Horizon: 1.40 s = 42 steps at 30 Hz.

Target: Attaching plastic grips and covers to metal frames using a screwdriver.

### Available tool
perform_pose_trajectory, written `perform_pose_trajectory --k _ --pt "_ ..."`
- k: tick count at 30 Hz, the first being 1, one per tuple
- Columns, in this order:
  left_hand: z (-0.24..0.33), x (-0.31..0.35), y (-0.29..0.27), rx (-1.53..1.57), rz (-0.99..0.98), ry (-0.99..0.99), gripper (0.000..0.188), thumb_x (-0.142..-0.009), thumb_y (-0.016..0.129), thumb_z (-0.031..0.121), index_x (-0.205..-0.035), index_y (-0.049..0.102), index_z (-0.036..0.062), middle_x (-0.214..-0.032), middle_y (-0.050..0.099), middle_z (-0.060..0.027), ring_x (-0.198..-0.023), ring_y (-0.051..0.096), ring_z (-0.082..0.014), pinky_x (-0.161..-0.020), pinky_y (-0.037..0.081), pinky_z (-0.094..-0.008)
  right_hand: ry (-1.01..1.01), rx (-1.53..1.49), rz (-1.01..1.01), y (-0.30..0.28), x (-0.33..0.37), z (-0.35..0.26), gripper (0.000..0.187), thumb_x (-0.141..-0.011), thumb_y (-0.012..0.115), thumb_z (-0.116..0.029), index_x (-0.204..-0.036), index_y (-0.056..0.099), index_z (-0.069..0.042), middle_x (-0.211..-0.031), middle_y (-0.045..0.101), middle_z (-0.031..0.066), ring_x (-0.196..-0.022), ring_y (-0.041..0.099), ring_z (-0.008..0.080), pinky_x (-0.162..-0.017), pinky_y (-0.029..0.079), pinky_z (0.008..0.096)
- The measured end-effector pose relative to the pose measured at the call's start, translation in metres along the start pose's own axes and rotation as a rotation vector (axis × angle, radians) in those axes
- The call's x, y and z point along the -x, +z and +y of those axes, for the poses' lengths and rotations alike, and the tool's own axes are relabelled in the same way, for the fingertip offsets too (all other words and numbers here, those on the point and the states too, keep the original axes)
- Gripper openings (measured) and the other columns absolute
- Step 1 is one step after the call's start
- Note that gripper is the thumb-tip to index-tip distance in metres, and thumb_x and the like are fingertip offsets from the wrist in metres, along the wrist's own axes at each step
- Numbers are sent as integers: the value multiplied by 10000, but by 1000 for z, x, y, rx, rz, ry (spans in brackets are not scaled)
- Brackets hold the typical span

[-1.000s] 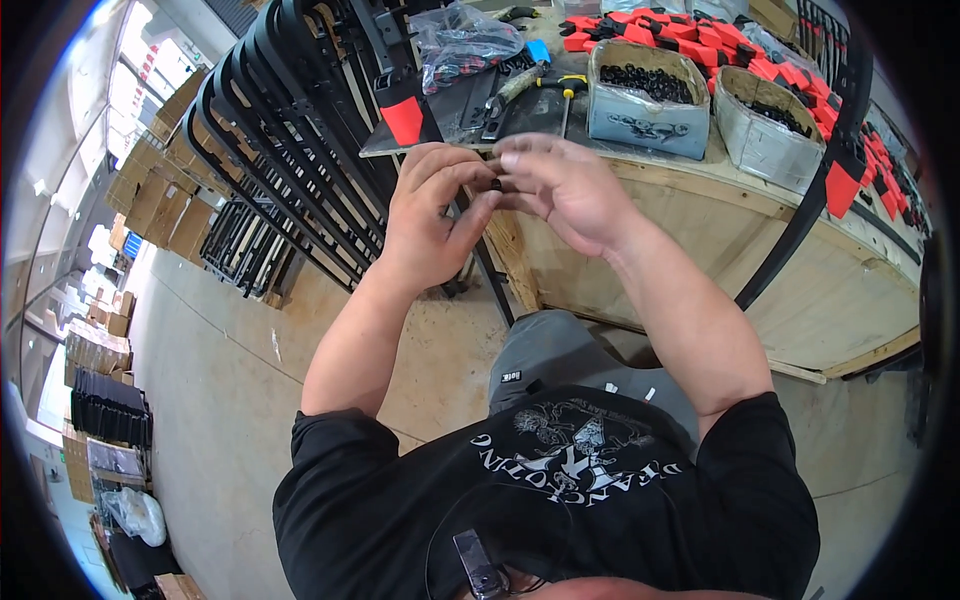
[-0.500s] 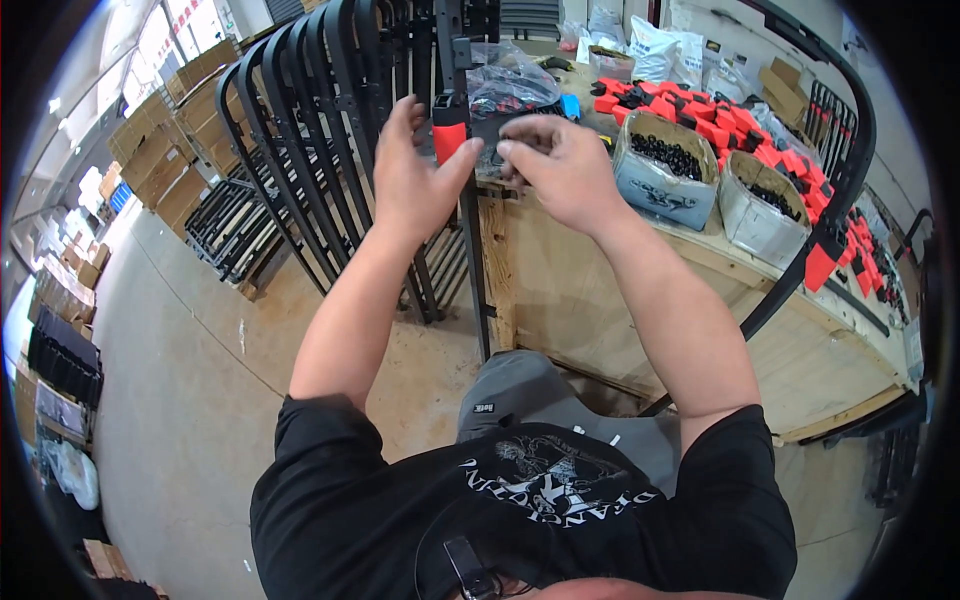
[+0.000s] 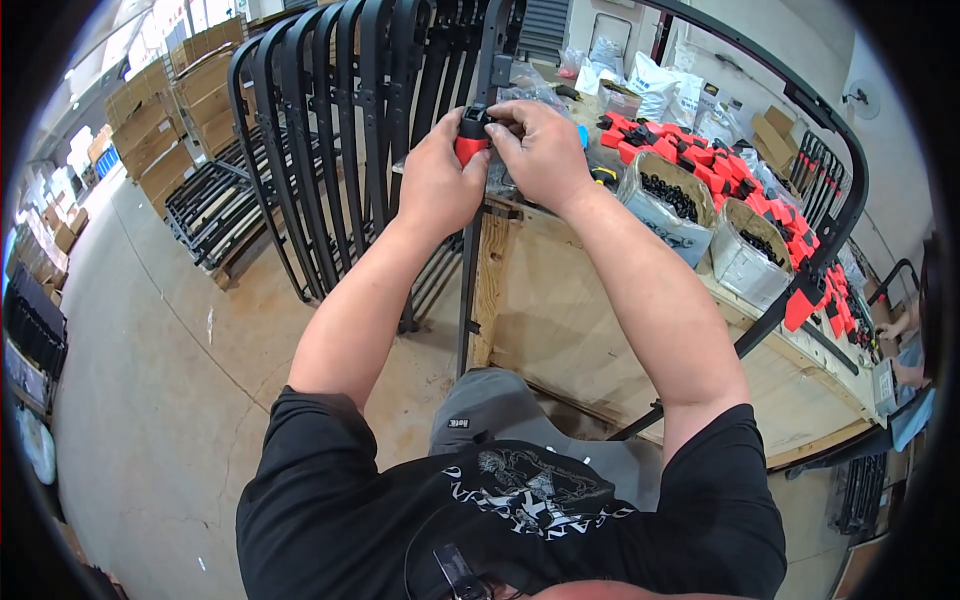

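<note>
In front of me a red-and-black plastic fitting (image 3: 468, 150) sits on the upright tube of a black metal frame (image 3: 469, 285). My left hand (image 3: 440, 184) is closed round the fitting from the left, its thumb on the red part. On the other side, my right hand (image 3: 543, 155) has thumb and fingers pinched together against the fitting's black upper end. Whatever lies between those right fingertips is too small or hidden to make out. The frame's bent tube arches over the workbench to the right, with another red piece (image 3: 799, 309) on it.
Several black tubular frames (image 3: 300, 150) stand in a row at left. On the wooden bench (image 3: 590, 290) are two boxes (image 3: 665, 232) (image 3: 745, 280) of small black parts and a pile of red-and-black fittings (image 3: 725, 170). Cartons (image 3: 150, 135) are stacked far left. Another person's arm (image 3: 905, 330) shows at far right.
My hands have come together on the fitting. The right hand moved left from beside it to its black top, and the left hand closed round it. The view shifted slightly.
</note>
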<state>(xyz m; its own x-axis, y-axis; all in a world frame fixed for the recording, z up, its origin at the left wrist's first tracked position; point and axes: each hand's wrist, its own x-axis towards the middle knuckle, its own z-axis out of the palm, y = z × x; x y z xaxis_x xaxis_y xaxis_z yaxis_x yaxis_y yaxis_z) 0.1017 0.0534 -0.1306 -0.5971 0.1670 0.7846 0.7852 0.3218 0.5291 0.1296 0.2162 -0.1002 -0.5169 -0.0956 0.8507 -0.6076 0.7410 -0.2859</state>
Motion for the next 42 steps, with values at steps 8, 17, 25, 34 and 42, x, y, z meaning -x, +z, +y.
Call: perform_pose_trajectory --k 8,17,25,34,42 --pt "-1 3 2 -26 22 33 543 -877 718 133 -1373 554 -20 -1141 692 -268 -1085 676 -419 -940 532 -448 -127 95 9 -3 -1 13 200 -891 717 -115 -1076 732 -42 -1007 740 138 -913 712 305 -826 570 385" --pt "4 3 0 -63 -10 2 567 -893 699 129 -1397 514 -55 -1113 689 -278 -1062 671 -426 -930 528 -465 -163 238 -59 -4 -2 3 220 -946 653 -183 -1049 703 5 -1031 709 190 -1017 666 374 -881 540 457" --pt "-1 3 1 -66 2 38 576 -886 708 125 -1391 514 -71 -1125 685 -284 -1075 666 -429 -946 523 -461 136 176 -195 -2 -15 -4 407 -1021 527 -323 -961 722 29 -930 710 241 -930 670 438 -883 524 499" --pt "-1 4 0 -63 20 66 561 -888 694 123 -1383 518 -75 -1165 668 -291 -1098 654 -438 -957 515 -471 263 -21 -68 4 -16 -6 409 -1011 549 -332 -958 723 34 -898 720 257 -901 693 428 -831 531 470" --pt "1 4 -1 -65 3 34 564 -887 680 117 -1389 514 -81 -1190 662 -296 -1112 648 -445 -968 511 -475 311 61 -213 7 -6 -1 398 -1020 556 -323 -1005 715 42 -885 734 186 -826 700 288 -794 531 390"
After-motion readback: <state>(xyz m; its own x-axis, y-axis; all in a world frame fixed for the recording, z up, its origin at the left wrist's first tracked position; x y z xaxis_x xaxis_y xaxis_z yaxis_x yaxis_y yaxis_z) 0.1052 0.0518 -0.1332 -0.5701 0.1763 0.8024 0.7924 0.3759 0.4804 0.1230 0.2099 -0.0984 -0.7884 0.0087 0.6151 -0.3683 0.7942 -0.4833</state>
